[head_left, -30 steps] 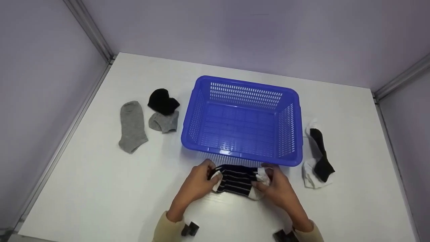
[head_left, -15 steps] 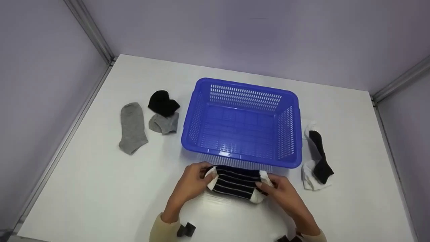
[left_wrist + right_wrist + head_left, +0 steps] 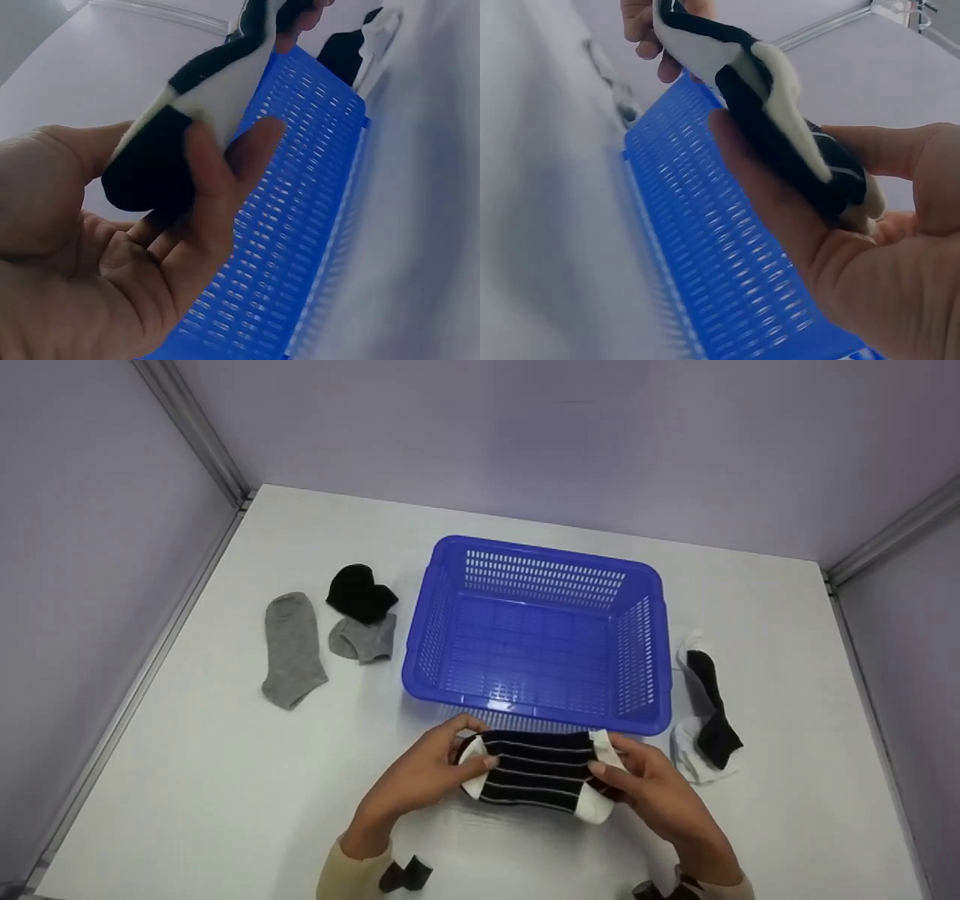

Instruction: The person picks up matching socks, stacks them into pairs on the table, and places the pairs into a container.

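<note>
The left hand (image 3: 427, 772) pinches one end of a striped sock (image 3: 536, 772), its thumb on the upper face and its other fingers behind; the right hand (image 3: 664, 795) pinches the opposite end in the same manner, so each grip is narrow and full of cloth; the sock stretches level between them on the near side of a blue basket (image 3: 570, 715), and whether it touches the basket's wall I cannot tell.

The sock's markings are thin pale stripes on black, with white patches at both ends; a bright patch on the basket's near rim could be a label or plain glare, too small to tell; the basket's sides are slotted.

On the white table (image 3: 187, 772), left of the basket, lies a long grey sock (image 3: 292, 652); between it and the basket a black sock (image 3: 360, 594) touches a short grey sock (image 3: 367, 641); right of the basket lies a crumpled black-and-white bundle (image 3: 718, 735); beige sleeves (image 3: 352, 877) cover the forearms, and small dark blocks (image 3: 416, 874) show at the wrists.
</note>
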